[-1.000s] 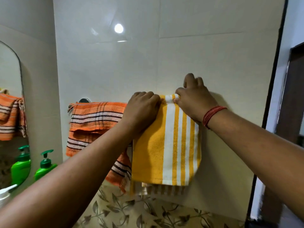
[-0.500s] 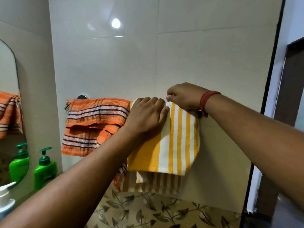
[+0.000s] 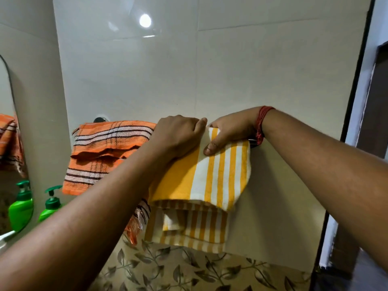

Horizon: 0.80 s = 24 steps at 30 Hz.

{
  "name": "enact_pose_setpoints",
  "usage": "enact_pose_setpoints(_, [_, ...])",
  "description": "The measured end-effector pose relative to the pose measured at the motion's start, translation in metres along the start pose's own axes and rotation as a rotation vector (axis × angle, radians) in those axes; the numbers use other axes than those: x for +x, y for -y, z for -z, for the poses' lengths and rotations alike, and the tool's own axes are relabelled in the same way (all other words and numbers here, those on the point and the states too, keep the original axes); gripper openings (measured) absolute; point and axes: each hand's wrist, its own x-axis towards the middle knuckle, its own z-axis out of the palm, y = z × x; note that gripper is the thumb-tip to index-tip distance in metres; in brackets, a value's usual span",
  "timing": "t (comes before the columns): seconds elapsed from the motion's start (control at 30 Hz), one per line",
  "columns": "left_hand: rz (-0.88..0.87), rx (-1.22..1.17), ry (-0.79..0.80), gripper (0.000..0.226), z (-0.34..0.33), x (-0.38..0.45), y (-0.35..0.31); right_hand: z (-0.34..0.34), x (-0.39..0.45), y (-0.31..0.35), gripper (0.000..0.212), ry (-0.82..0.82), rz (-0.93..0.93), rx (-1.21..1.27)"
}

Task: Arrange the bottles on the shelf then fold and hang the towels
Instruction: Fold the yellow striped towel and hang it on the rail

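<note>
Yellow-striped towel (image 3: 212, 185) hangs folded at centre frame, draped over a rail that is hidden beneath it; its stripes and long axis run downward, and the lower layers hang unevenly beneath the front fold. Both forearms reach in from the bottom corners and meet at the towel's top edge. Left hand (image 3: 178, 135), fingers curled, grips the top edge left of centre. Right hand (image 3: 228, 131) pinches the top edge just beside it, thumb pressed on the front face; the two hands almost touch. The next adjustment likely turns on sliding or levelling the towel along the rail. Orange towel (image 3: 109, 152) hangs just left, touching the yellow one. Green pump bottle (image 3: 50, 206) stands at lower left, contents not discernible, beside a mirror (image 3: 10, 164) showing its reflection.
</note>
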Motion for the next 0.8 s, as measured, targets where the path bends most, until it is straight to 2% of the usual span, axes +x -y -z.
enact_pose_setpoints(0.03, [-0.01,0.005,-0.05,0.056,-0.002,-0.005,-0.001,-0.003,-0.002,0.003,0.054,-0.06,0.023,-0.039])
enact_pose_setpoints(0.1, [-0.051,0.02,-0.149,0.054,-0.005,-0.015,-0.002,-0.013,-0.009,0.005,0.051,-0.253,0.077,-0.276])
enact_pose_setpoints(0.17, [-0.066,0.016,-0.172,0.05,-0.005,-0.021,-0.004,-0.029,-0.02,0.0,0.053,-0.524,0.094,-0.536])
enact_pose_setpoints(0.2, [-0.065,0.008,-0.161,0.05,-0.004,-0.022,-0.004,-0.041,-0.027,-0.008,0.051,-0.717,0.14,-0.603])
enact_pose_setpoints(0.23, [-0.06,0.005,-0.147,0.05,-0.004,-0.022,-0.004,-0.056,-0.033,-0.02,0.046,-0.946,0.249,-0.593])
enact_pose_setpoints(0.3, [-0.039,0.003,-0.141,0.052,-0.004,-0.021,-0.005,-0.097,-0.044,-0.047,0.029,-1.395,0.517,-0.319])
enact_pose_setpoints(0.33, [-0.025,-0.003,-0.148,0.052,-0.005,-0.022,-0.006,-0.118,-0.045,-0.058,0.027,-1.541,0.564,-0.12])
enact_pose_setpoints(0.37, [-0.01,-0.01,-0.161,0.051,-0.006,-0.023,-0.009,-0.136,-0.045,-0.068,0.031,-1.617,0.533,0.075])
enact_pose_setpoints(0.4, [0.006,-0.017,-0.175,0.051,-0.006,-0.023,-0.011,-0.15,-0.042,-0.077,0.037,-1.613,0.466,0.271])
enact_pose_setpoints(0.43, [0.021,-0.022,-0.182,0.052,-0.007,-0.023,-0.014,-0.162,-0.037,-0.083,0.041,-1.536,0.402,0.484])
enact_pose_setpoints(0.5, [0.047,-0.031,-0.19,0.052,-0.008,-0.023,-0.016,-0.175,-0.03,-0.085,0.038,-1.212,0.438,0.914])
enact_pose_setpoints(0.53, [0.053,-0.032,-0.188,0.052,-0.008,-0.023,-0.016,-0.179,-0.028,-0.082,0.034,-1.06,0.507,1.032])
enact_pose_setpoints(0.6, [0.057,-0.027,-0.185,0.051,-0.009,-0.023,-0.015,-0.183,-0.027,-0.077,0.035,-0.913,0.598,1.055])
enact_pose_setpoints(0.67, [0.062,-0.017,-0.186,0.052,-0.009,-0.022,-0.015,-0.185,-0.025,-0.072,0.041,-0.85,0.623,1.081])
enact_pose_setpoints(0.8, [0.071,-0.005,-0.164,0.053,-0.008,-0.023,-0.016,-0.201,-0.021,-0.07,0.044,-0.758,0.464,1.168])
